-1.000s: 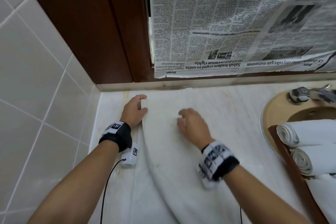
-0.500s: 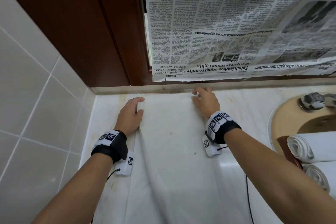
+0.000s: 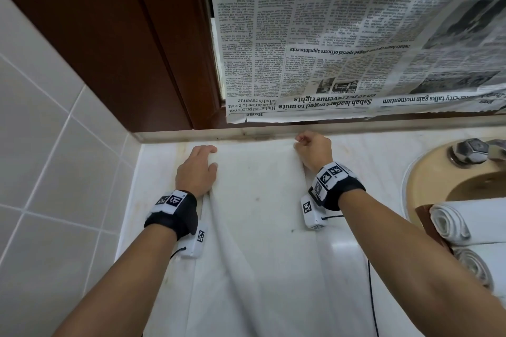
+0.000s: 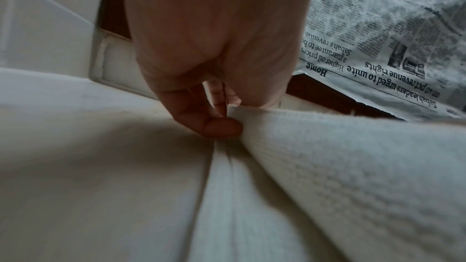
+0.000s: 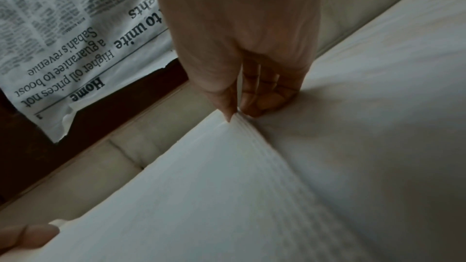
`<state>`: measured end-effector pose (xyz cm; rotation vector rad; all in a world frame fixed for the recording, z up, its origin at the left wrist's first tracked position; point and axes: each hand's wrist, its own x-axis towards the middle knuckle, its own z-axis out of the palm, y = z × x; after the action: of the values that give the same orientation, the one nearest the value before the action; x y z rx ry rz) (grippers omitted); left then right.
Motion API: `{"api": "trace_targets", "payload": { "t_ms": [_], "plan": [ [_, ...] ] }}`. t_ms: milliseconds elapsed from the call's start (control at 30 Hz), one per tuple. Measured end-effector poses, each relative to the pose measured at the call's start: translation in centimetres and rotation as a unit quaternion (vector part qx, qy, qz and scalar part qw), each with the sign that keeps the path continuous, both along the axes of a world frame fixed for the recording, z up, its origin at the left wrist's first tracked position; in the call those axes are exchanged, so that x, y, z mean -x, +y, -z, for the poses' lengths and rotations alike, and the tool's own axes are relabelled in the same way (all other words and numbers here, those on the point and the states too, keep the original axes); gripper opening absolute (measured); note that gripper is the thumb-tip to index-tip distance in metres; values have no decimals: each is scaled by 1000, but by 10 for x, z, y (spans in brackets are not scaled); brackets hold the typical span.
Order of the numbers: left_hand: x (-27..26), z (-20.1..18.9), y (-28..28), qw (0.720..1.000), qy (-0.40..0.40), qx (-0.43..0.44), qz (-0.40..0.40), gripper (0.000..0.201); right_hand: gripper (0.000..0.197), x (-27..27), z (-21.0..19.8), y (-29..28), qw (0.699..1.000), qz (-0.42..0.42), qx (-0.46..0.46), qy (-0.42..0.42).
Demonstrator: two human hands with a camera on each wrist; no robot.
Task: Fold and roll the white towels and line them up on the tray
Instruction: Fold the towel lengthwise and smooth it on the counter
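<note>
A white towel [image 3: 260, 213] lies spread lengthwise on the marble counter, its far edge near the back wall. My left hand [image 3: 204, 161] pinches the towel's far left corner [image 4: 234, 111] between thumb and fingers. My right hand [image 3: 304, 145] pinches the far right corner [image 5: 234, 116] the same way. The towel [image 4: 327, 176] rises a little from the counter at both grips. Two rolled white towels [image 3: 460, 223] lie on a brown wooden tray [image 3: 427, 216] at the right edge.
The marble counter [image 3: 161, 172] meets a tiled wall on the left. A newspaper [image 3: 342, 44] hangs over the mirror behind. At the right sits a beige sink [image 3: 427, 175] with a chrome tap [image 3: 471, 150]. Cables trail from both wrist cameras.
My right hand moved from the towel's middle to its far right corner and took hold of it. The towel now lies stretched flat between both hands, closer to the back wall.
</note>
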<state>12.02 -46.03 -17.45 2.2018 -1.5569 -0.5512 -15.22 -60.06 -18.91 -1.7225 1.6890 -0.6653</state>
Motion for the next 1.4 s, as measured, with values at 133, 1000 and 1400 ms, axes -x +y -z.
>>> {"api": "trace_targets", "payload": {
  "t_ms": [133,1000,1400],
  "plan": [
    [-1,-2,-5,1000,12,-25,-13,40,22,2,1,-1,1000,15,-15,5],
    [39,-6,106,997,78,-10,-19,50,84,37,-10,233,910,-294,-29,290],
    [47,-18,97,990,127,-15,-66,67,59,54,-23,195,948,-260,29,181]
  ]
}}
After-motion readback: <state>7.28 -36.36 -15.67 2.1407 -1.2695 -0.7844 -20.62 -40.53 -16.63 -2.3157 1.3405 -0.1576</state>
